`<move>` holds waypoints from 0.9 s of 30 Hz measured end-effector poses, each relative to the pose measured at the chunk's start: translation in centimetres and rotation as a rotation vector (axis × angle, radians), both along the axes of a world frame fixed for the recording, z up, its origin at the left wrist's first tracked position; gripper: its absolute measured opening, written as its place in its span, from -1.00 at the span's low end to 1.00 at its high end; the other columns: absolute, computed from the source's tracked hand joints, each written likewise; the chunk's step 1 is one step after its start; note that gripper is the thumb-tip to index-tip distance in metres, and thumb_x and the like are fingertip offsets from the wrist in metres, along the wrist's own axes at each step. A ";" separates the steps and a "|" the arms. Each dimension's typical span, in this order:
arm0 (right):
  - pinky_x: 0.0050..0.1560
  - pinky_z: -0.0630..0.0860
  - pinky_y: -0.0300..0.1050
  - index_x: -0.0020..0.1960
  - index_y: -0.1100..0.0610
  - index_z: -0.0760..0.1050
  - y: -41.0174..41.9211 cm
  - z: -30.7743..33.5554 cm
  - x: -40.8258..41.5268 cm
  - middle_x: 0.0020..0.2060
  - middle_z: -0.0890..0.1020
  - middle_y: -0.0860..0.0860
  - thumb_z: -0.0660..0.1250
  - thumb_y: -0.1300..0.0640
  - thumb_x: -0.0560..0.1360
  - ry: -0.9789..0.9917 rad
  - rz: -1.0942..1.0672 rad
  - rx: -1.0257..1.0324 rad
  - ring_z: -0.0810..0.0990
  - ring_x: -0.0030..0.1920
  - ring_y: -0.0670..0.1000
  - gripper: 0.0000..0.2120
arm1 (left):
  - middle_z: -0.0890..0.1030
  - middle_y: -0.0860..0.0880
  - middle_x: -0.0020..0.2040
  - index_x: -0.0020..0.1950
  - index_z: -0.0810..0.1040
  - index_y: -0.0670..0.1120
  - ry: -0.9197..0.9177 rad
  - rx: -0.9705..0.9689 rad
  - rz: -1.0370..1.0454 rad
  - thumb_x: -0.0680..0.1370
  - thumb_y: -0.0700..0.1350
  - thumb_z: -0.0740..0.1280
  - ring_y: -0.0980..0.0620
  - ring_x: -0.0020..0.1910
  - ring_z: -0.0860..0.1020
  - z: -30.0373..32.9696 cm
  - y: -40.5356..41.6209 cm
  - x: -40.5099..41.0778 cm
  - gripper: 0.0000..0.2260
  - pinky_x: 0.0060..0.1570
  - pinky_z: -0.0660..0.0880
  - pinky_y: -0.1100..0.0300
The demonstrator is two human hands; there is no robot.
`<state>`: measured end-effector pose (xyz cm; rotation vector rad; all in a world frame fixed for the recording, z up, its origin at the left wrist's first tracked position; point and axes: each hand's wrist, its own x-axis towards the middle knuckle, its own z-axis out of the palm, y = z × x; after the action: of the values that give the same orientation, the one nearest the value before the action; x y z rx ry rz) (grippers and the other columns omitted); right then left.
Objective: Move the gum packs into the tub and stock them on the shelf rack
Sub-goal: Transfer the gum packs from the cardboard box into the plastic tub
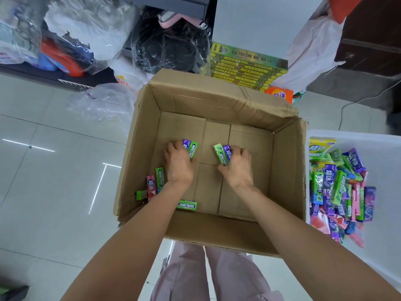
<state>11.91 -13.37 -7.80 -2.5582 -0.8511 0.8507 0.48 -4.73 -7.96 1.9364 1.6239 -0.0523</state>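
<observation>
Both arms reached down into an open cardboard box (217, 101) on the tiled floor. The left hand (179, 164) curled around a purple and a green gum pack (191, 148) near the box's centre; the right hand (237, 166) gripped a pale green and a purple pack (223, 154) just beside it. Loose packs lay toward eight o'clock on the box floor: a green Doublemint pack (160, 179) beside a red pack (151, 187), a small green one (141, 194), and another Doublemint pack (187, 205) lying flat near the front wall. At three o'clock, a white tub (386, 161) held a jumbled heap of gum packs (338, 192), green, purple, pink and blue.
</observation>
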 end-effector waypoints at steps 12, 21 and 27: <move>-0.16 0.56 -0.27 0.25 0.24 0.46 -0.4 6.2 -1.4 0.01 0.61 0.08 0.40 0.33 0.43 0.737 -0.320 0.459 0.58 -0.03 -0.03 -0.60 | 0.58 -0.06 0.07 0.27 0.46 -0.19 -0.881 -0.840 0.253 0.51 -0.31 0.33 0.00 0.07 0.56 6.2 0.0 -1.0 -0.67 0.14 0.51 0.05; 0.13 0.55 0.02 0.30 0.11 0.46 -6.2 12.2 2.9 0.11 0.63 0.06 0.42 0.27 0.43 0.736 -0.282 0.700 0.60 0.11 0.03 -0.54 | 0.55 -0.20 0.23 0.33 0.43 -0.24 -0.988 -0.967 0.007 0.51 -0.30 0.31 -0.17 0.19 0.55 12.3 -3.4 3.1 -0.62 0.17 0.52 0.01; -0.17 0.55 -0.28 0.32 0.03 0.44 -14.3 14.4 9.7 0.03 0.62 -0.02 0.39 0.25 0.46 0.603 -0.329 0.747 0.62 -0.08 -0.16 -0.54 | 0.61 -0.11 0.13 0.28 0.47 -0.19 -0.963 -0.931 -0.076 0.54 -0.30 0.28 -0.03 0.04 0.60 14.4 -11.1 11.0 -0.69 0.04 0.57 0.16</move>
<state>21.63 -27.69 6.58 -1.5978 -0.4200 0.9005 11.44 -15.87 6.45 1.0036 0.6605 0.0752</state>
